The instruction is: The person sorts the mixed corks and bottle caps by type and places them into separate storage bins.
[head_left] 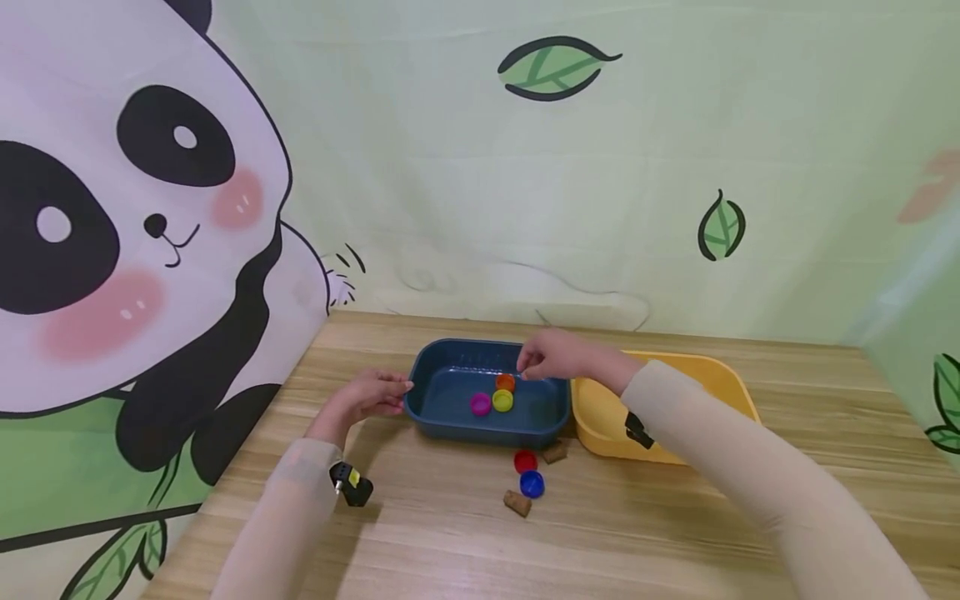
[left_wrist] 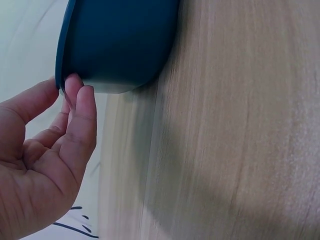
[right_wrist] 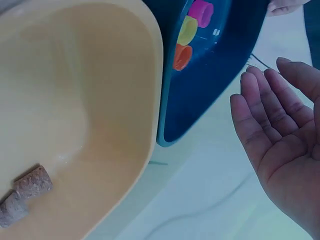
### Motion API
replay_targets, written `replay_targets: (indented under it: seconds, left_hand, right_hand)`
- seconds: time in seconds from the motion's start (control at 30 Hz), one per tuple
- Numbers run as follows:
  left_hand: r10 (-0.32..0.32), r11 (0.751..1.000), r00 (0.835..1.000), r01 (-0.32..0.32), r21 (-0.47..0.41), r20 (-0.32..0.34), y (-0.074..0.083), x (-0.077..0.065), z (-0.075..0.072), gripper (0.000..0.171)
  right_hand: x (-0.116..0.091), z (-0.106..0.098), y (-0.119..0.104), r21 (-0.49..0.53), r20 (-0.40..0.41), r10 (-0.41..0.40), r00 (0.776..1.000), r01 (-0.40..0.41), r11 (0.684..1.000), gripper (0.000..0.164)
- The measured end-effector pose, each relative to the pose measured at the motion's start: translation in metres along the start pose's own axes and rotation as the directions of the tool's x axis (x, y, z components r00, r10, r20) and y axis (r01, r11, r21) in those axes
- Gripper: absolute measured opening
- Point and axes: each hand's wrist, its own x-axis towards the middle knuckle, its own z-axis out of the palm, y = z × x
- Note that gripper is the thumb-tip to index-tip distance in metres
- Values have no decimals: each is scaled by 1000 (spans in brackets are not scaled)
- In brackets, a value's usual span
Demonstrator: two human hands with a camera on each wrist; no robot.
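The blue tub [head_left: 480, 435] stands on the surface [head_left: 420, 525], immediately right of the left grip [head_left: 369, 394], which pinches its rim between thumb and fingers. The tub appears to be moulded plastic: expect a light, fairly stiff, smooth body. Hold it by the rim.

Inside, orange cup [head_left: 506, 382], yellow cup [head_left: 502, 401] and magenta cup [head_left: 481, 405] lie left of the right grip [head_left: 555, 354]. The right grip is empty, fingers loosely bent, at the tub's far right side. The cups should be light and possibly slippery; take each by its side wall.

Nearer the person than both grips lie red cup [head_left: 526, 461], blue cup [head_left: 532, 484] and two brown pieces [head_left: 517, 502]. Yellow bin [head_left: 720, 367], beneath the right forearm, adjoins the tub and contains brown chunks [right_wrist: 32, 182].
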Motion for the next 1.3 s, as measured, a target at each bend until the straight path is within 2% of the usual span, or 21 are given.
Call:
replay_targets:
  seconds: [0.2, 0.5, 0.8, 1.0, 1.17, 1.3]
  left_hand:
    - [-2, 1000, 1000, 2, 11, 5, 0, 1, -1, 37]
    - [3, 1000, 1000, -3, 16, 10, -1, 0, -1, 38]
    - [11, 1000, 1000, -11, 10, 21, -1, -2, 0, 41]
    - [19, 1000, 1000, -19, 9, 19, -2, 0, 0, 44]
    - [25, 1000, 1000, -25, -8, 16, -3, -1, 1, 42]
    - [23, 1000, 1000, -23, -7, 16, -3, -1, 1, 43]
  right_hand:
    - [-19, 0, 4, 53, -57, -44, 997, 47, 997, 19]
    - [-45, 1, 0, 92, -110, -63, 992, 73, 993, 19]
    - [-76, 13, -4, 128, -174, 2, 985, 21, 992, 17]
    - [-94, 28, -3, 151, -229, 26, 973, 9, 988, 16]
    - [-104, 49, -1, 171, -265, 36, 964, 10, 985, 18]
    - [-109, 69, -4, 128, -284, 29, 958, 8, 992, 16]
